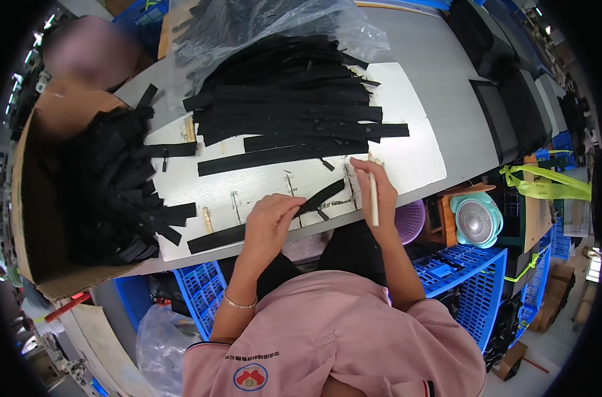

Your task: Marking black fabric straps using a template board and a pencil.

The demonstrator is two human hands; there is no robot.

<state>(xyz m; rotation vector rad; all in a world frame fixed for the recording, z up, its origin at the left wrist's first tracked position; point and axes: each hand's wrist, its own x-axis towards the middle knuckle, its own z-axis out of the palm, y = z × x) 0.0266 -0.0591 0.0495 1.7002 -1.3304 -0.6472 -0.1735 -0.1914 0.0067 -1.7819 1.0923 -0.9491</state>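
My left hand (269, 221) presses down on a long black zipper strip (216, 237) lying along the near edge of a white board (413, 152). My right hand (374, 188) holds a thin white pencil-like stick (373, 198), its upper end touching the board by the strip's right end (331, 192). Behind them lies a pile of black zipper strips (288, 99) on the board, and one separate strip (274, 157) lies across the middle.
A cardboard box (30, 218) full of black strips stands at the left. Clear plastic bags (261, 20) lie at the back. Under the table sit blue crates (466, 278), a purple basket (410, 221) and a teal fan (476, 218). Black stacks (513, 112) line the right.
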